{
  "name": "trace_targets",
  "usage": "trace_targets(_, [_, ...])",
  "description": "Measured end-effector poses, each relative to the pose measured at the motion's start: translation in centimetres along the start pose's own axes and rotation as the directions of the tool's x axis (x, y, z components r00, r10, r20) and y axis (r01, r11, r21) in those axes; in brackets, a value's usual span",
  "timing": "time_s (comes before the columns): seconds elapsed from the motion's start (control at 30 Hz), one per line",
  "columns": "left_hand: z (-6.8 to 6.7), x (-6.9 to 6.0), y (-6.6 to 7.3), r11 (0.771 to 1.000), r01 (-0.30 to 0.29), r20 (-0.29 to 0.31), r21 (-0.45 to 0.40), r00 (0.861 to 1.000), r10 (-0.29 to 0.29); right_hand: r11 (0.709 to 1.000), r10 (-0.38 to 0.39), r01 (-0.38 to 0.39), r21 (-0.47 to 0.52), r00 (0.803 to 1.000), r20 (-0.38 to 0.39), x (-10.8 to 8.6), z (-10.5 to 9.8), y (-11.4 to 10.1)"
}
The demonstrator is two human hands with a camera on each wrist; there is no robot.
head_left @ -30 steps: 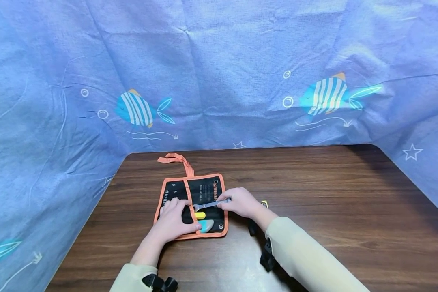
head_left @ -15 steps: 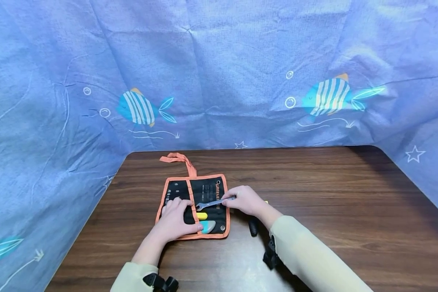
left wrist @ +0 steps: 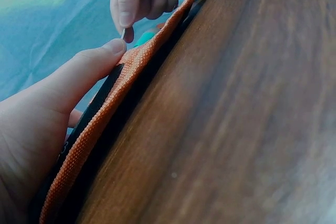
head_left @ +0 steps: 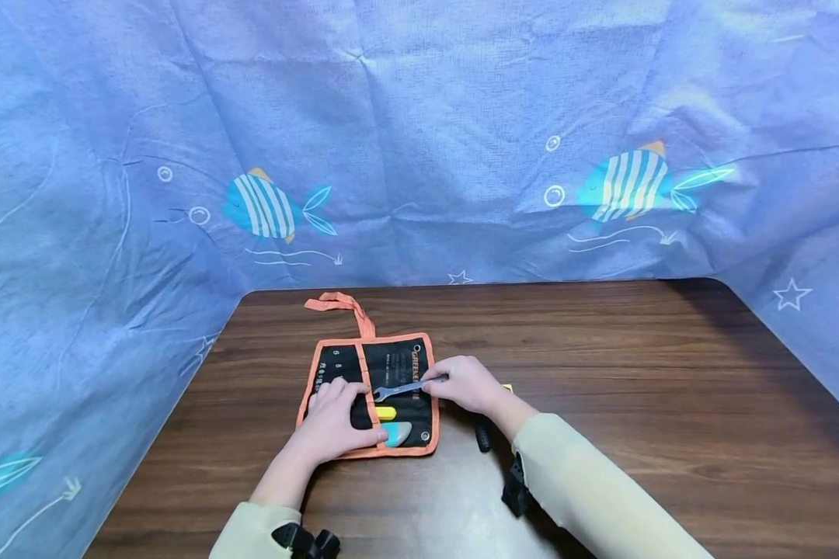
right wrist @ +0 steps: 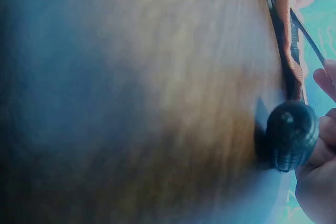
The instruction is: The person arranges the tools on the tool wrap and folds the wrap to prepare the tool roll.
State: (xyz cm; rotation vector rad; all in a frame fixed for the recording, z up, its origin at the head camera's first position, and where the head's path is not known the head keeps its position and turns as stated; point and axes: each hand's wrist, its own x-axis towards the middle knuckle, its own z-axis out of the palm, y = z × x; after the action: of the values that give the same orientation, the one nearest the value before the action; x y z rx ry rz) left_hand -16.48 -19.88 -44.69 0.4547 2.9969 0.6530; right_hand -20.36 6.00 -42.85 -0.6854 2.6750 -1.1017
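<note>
tabletop [head_left: 643, 357]: dark brown wood-grain finish, rounded far corners; pale glare near the front edge, shadow along the right side. backdrop [head_left: 433, 93]: blue fabric, creased, behind the table and at both sides. printed motifs: left striped fish [head_left: 260, 206] and right striped fish [head_left: 629, 185], both facing left, each with an orange top fin; white bubble outline [head_left: 554, 196]; white star outline [head_left: 792, 295] at far right.

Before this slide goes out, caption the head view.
The left hand rests on an orange-trimmed tool pouch while the right hand holds a wrench over it.
</note>
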Motion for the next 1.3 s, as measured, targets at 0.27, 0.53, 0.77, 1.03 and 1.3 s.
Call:
trace_targets(0.27, [-0.2, -0.1, 0.1, 1.000, -0.006, -0.001, -0.002, 1.000, 0.006, 0.999, 0.035, -0.034, 0.015, 0.999, -0.014, 0.2, 0.0, 0.3])
trace_targets(0.53, [-0.1, 0.2, 0.2, 1.000, -0.014, 0.009, 0.000, 1.000, 0.014, 0.996, 0.077, -0.076, 0.057, 0.997, -0.031, 0.3, 0.0, 0.5])
trace_targets(0.77, [-0.2, 0.1, 0.1, 1.000, 0.004, 0.018, -0.013, 1.000, -0.004, 1.000, 0.008, -0.008, 0.006, 1.000, 0.012, 1.2, 0.6, -0.9])
trace_targets(1.03, [-0.1, 0.2, 0.3, 1.000, -0.017, 0.000, -0.002, 1.000, 0.017, 0.999, -0.017, 0.018, -0.030, 0.999, 0.049, 1.4, 0.8, -1.5])
trace_targets(1.3, [-0.1, 0.0, 0.2, 0.999, -0.036, -0.011, -0.005, 0.999, 0.036, 0.989, -0.037, 0.045, -0.139, 0.998, 0.060, 1.7, 1.8, -2.4])
